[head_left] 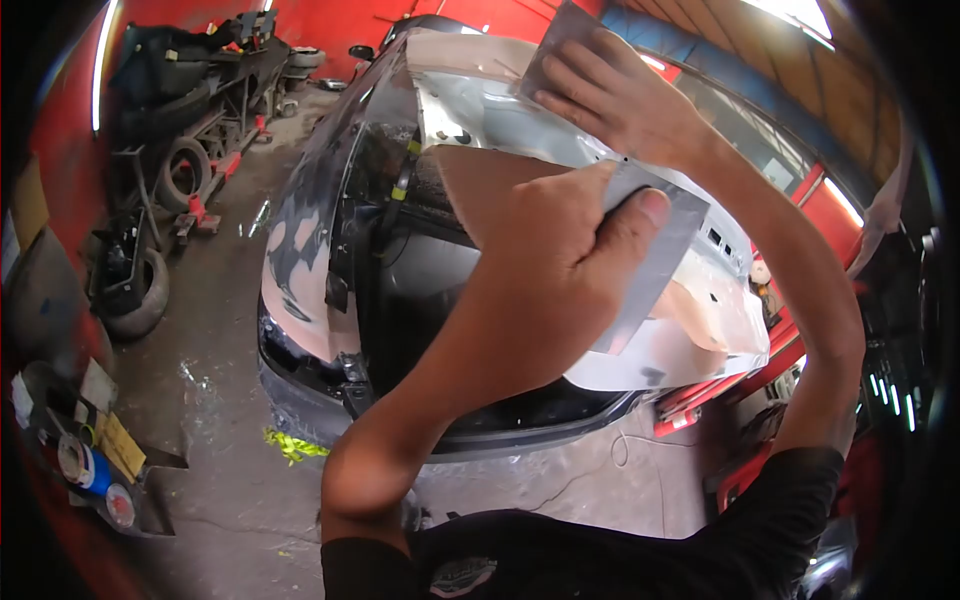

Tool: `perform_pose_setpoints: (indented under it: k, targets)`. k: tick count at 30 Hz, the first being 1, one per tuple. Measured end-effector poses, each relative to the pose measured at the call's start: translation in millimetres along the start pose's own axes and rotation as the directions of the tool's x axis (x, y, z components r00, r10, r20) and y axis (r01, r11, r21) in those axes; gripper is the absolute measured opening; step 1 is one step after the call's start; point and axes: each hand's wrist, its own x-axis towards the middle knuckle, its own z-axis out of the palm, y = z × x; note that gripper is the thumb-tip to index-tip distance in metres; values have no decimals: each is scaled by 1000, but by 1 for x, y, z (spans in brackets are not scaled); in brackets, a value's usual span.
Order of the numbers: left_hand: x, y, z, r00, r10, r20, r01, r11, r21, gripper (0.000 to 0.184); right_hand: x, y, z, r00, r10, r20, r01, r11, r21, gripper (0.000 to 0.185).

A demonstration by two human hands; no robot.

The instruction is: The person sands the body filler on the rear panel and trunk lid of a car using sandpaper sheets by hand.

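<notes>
1. In the head view, my left hand (pixel 560 250) is closed on a grey sheet (pixel 665 255), thumb over its face; the fingers beneath are hidden. My right hand (pixel 620 95) lies with its fingers over a dark sheet (pixel 550 50). I can't see that thumb, so I can't tell whether it pinches.

2. Both sheets are at the pale panel (pixel 680 350) of the car (pixel 310 190): the grey one over its middle, the dark one by its far side. Whether either touches the surface, I can't tell.

3. I judge the grey sheet the likelier trouble: with only the thumb visible on it, a loose pinch could let it twist or slip. Its free corner could snag at the panel's cut-outs (pixel 715 237).

4. The hands are near each other, so a wide sweep by either could knock knuckles or crumple a sheet. Uneven pressure from the right fingertips might mark the panel.

5. For edges, I'd watch the panel's lower rim and the dark opening (pixel 430 290) beneath my left forearm; a slip could drop the wrist onto its border.

6. My left elbow has its widest room over the floor (pixel 225 260) beside the car. On the right, red equipment (pixel 680 420) stands near the panel, leaving less.
</notes>
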Motion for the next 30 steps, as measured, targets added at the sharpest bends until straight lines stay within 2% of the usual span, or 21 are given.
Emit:
perform_pose_setpoints:
  k: [1,4,7,11,13,20,30]
  targets:
    - [2,3,-1,1000,-11,12,11,1000,4,31,1,1,1,1000,-1,18,1,1000,6,57]
    - [6,8,-3,982,187,34,-189,975,117,32,4,3,0,995,-3,95,4,1000,-11,58]
    - [9,5,-4,972,221,82,-228,969,97,31,0,0,1,979,14,205,-3,998,-58,60]
    - [12,-3,-4,951,287,113,-286,958,-17,27,7,-5,-12,941,22,337,39,984,-172,62]
    - [13,-9,-3,929,357,97,-356,934,-21,27,5,-6,-12,956,6,294,53,980,-190,57]
    - [13,-8,-11,917,354,182,-333,933,-136,24,-10,-15,-12,949,39,312,26,979,-201,58]
    - [12,-7,-11,915,336,222,-310,940,-145,22,-35,-27,-12,929,126,348,-52,975,-215,55]
